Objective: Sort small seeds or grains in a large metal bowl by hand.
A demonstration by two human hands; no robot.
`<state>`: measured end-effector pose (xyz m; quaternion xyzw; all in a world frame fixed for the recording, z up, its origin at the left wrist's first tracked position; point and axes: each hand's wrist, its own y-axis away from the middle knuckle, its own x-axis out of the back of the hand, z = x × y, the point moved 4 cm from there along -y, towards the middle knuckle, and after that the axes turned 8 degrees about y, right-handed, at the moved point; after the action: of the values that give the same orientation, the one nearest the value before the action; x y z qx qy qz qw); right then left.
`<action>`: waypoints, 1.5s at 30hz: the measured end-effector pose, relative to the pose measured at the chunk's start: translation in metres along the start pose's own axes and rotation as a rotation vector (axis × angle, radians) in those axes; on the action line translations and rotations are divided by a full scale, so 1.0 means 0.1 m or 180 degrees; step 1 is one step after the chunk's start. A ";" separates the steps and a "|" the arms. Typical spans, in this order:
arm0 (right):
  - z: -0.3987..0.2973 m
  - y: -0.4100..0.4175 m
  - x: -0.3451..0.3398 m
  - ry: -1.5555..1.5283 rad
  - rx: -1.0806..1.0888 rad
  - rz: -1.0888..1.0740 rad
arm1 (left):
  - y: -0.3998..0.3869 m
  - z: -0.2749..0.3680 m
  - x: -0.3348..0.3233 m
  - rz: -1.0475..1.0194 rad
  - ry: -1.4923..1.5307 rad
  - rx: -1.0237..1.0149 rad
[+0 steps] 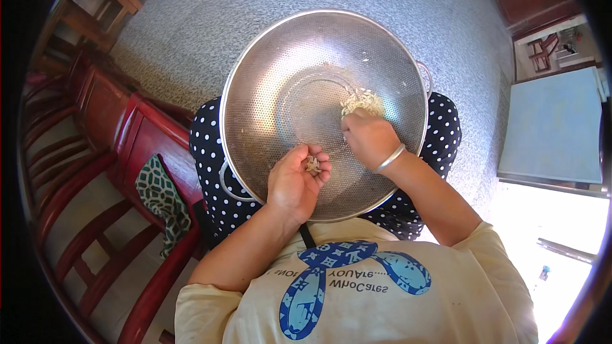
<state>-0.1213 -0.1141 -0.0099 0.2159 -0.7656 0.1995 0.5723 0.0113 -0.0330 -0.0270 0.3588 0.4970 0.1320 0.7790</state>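
Note:
A wide perforated steel colander (311, 105) rests across my lap. Inside it, towards the right, lies a small heap of pale seeds or kernels (364, 100). My right hand (370, 137), with a metal bangle at the wrist, bends its fingers down at the near edge of that heap; its fingertips are hidden, so a grip on anything cannot be made out. Palm up over the colander's near left side, my left hand (296, 179) cups a few pale brown pieces (313, 164), perhaps husks, in its curled fingers.
To my left stands a red wooden bench (158, 138) with a green patterned cloth (165, 200) on it. Side handles (234, 184) stick out from the colander. A light blue panel (552, 126) stands to the right. Speckled floor (191, 24) lies beyond.

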 end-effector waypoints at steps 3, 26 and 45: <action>-0.07 0.03 0.11 -0.1103 -0.0059 -0.0023 | 0.02 -0.01 -0.08 0.0067 -0.0044 0.0054; 0.44 -0.19 0.07 0.0330 -0.0257 -0.0152 | 0.01 0.01 0.00 0.0050 0.0063 0.0006; 0.45 -0.20 0.36 -0.0206 -0.0343 -0.0050 | 0.03 -0.01 -0.02 0.0004 0.0009 0.0001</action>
<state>-0.1549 -0.1594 0.0136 0.1971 -0.7916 0.1464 0.5596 0.0104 -0.0319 -0.0243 0.3591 0.4979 0.1330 0.7781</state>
